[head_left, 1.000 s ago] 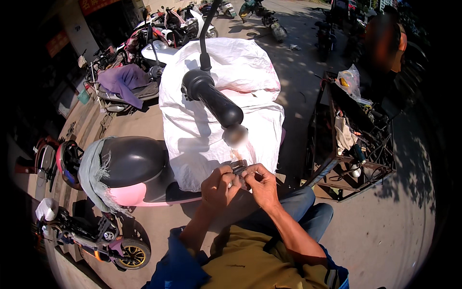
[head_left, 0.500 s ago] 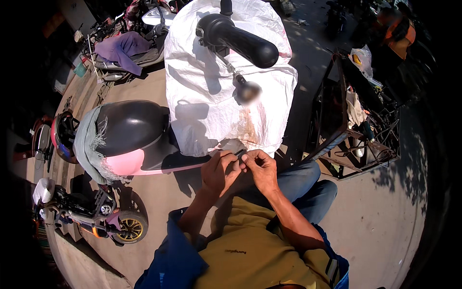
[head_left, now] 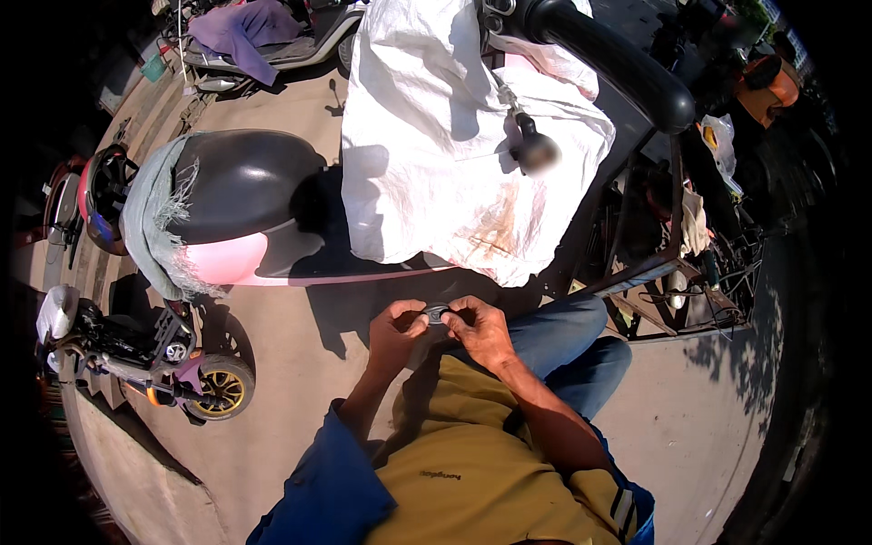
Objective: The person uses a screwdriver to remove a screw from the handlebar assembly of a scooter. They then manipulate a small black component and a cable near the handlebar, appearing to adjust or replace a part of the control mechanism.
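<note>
**Small dark part pinched between both hands, in front of the scooter**

Head view: we hold a small dark part (head_left: 437, 314) between our two hands, close to the body and just above the lap. Our left hand (head_left: 397, 329) curls shut around its left side, thumb and fingers pinching it; our right hand (head_left: 480, 327) closes on its right side, fingertips meeting the left hand's. What the part is we cannot tell: it is small and mostly hidden by the fingers.

Just beyond the hands stands a scooter (head_left: 272, 254) with a pink body, its black seat (head_left: 241, 186) ahead and to the left. A white sack (head_left: 445, 145) drapes over the scooter straight ahead of the hands, and a black handlebar grip (head_left: 618, 64) juts out farther off, up and to the right. A small cycle with a yellow wheel (head_left: 218, 391) lies on the paving to the left.

We judge that we are working the part with our fingertips. The next move calls for a steady two-handed pinch and a fine twist or press, so the part does not slip to the pavement.
</note>
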Tool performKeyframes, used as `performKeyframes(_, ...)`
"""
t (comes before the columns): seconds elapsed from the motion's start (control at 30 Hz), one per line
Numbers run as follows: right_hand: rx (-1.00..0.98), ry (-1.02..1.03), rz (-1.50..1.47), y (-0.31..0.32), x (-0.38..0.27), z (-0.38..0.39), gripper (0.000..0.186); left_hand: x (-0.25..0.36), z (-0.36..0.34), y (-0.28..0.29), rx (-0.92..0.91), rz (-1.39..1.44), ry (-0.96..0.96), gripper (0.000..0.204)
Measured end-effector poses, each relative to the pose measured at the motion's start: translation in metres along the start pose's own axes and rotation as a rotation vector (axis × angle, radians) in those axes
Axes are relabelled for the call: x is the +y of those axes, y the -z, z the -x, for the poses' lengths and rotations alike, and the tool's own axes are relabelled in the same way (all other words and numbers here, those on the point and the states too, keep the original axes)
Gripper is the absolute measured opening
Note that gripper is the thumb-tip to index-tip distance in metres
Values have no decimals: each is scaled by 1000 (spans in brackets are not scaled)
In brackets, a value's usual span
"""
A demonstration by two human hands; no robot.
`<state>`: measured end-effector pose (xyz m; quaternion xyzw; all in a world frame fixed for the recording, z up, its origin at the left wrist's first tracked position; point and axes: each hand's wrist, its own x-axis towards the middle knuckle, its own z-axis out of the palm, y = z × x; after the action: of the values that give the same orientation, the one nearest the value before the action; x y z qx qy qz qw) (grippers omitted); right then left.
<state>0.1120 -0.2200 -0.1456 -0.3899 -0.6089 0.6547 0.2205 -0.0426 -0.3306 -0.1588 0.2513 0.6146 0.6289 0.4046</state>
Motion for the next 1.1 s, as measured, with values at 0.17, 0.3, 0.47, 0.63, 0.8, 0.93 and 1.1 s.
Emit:
performKeyframes(0.17, -71, -17, 217, -28, 21, -13, 18, -26, 3, 37, 29, 120, 197, 23)
performKeyframes(0.3, -109, -218, 39, -45, 24, -29, 21, -44, -7, 57, 59, 236, 324, 27)
performKeyframes(0.47, -109, -204, 260, -44, 29, -52, 37, -68, -32, 74, 102, 315, 417, 33)
performKeyframes(0.63, -7, -260, 44, -16, 37, -50, 38, -110, -85, 112, 282, 243, 325, 31)
performKeyframes(0.8, 235, -390, -202, 27, 52, -36, 36, -165, -176, 134, 504, 125, 183, 28)
performKeyframes(0.93, 235, -220, 197, 56, 87, 0, 41, -205, -239, 117, 614, -185, 86, 22)
performKeyframes(1.1, 273, -337, -481, 63, 93, -16, 44, -291, -305, 136, 648, -282, -97, 23)
